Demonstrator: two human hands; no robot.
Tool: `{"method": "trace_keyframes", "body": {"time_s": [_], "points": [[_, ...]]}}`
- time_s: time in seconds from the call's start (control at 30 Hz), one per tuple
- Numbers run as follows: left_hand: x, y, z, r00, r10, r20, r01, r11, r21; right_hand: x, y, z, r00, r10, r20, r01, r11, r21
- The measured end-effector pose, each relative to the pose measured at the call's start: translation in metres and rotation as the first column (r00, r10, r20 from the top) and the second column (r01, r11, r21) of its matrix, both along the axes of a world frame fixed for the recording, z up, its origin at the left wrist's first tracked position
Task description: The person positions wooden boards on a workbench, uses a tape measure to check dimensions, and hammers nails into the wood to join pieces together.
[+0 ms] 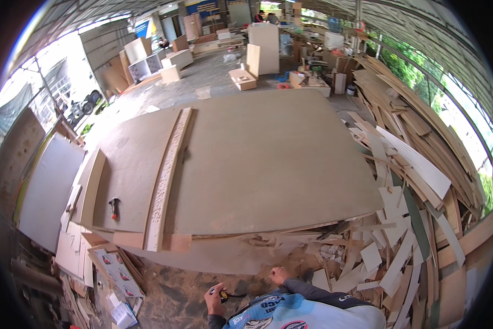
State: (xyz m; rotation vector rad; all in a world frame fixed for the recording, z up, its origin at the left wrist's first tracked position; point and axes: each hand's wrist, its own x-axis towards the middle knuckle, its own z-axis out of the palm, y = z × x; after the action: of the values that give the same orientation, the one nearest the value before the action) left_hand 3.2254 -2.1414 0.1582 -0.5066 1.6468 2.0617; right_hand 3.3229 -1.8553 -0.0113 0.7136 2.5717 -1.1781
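Note:
Low in the picture, before the near edge of a large brown board (274,159), are both my hands. My left hand (214,299) is closed around a small yellow and black tape measure (223,296). My right hand (279,275) is closed too, a little farther forward and to the right; whatever its fingers hold, if anything, cannot be made out. Across the board's left part lie a long pale wooden strip (157,219) with a row of marks or holes and a thinner strip against it. A hammer with a red grip (114,209) rests farther left.
Wood offcuts (389,241) pile up on the right, beside stacked long planks (416,126). At left, a white panel (52,186) leans and a wooden frame (117,268) stands near the bench. Cabinets (264,49) occupy the far floor. Sawdust covers the ground near me.

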Motion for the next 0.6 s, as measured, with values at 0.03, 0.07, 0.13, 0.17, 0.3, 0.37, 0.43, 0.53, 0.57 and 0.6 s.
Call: {"method": "trace_keyframes", "body": {"time_s": [0.03,0.07,0.13,0.17,0.3,0.37,0.43,0.53,0.57,0.6], "points": [[-0.002,-0.02,-0.001,0.999,0.042,-0.001,-0.042,0.999,0.016,-0.012,-0.016,0.003,0.999,0.045,-0.021,-0.046,0.999,-0.023],[-0.004,-0.039,-0.003,0.996,0.091,0.001,-0.091,0.995,0.042,-0.025,-0.03,0.006,0.995,0.089,-0.041,-0.091,0.995,-0.046],[-0.009,-0.078,-0.006,0.981,0.194,0.024,-0.195,0.98,0.046,-0.055,-0.055,0.017,0.978,0.195,-0.069,-0.199,0.978,-0.059],[-0.01,-0.096,-0.009,0.968,0.249,0.033,-0.25,0.967,0.046,-0.07,-0.067,0.025,0.962,0.263,-0.074,-0.267,0.963,-0.05],[-0.016,-0.131,0.013,0.918,0.393,0.058,-0.395,0.918,0.029,-0.124,-0.103,0.059,0.913,0.402,-0.071,-0.407,0.911,-0.073],[-0.019,-0.154,0.003,0.896,0.436,0.078,-0.44,0.897,0.036,-0.154,-0.128,0.07,0.888,0.435,-0.151,-0.451,0.886,-0.105],[-0.025,-0.164,0.0,0.865,0.49,0.107,-0.497,0.866,0.056,-0.18,-0.15,0.082,0.87,0.438,-0.225,-0.474,0.869,-0.141],[-0.044,-0.182,-0.025,0.812,0.57,0.129,-0.583,0.804,0.116,-0.219,-0.187,0.115,0.846,0.433,-0.312,-0.504,0.84,-0.201],[-0.053,-0.186,-0.029,0.815,0.566,0.124,-0.578,0.809,0.103,-0.233,-0.199,0.129,0.841,0.437,-0.32,-0.515,0.828,-0.222],[-0.066,-0.185,-0.022,0.82,0.559,0.12,-0.57,0.816,0.093,-0.246,-0.209,0.143,0.837,0.437,-0.329,-0.521,0.819,-0.24]]}}
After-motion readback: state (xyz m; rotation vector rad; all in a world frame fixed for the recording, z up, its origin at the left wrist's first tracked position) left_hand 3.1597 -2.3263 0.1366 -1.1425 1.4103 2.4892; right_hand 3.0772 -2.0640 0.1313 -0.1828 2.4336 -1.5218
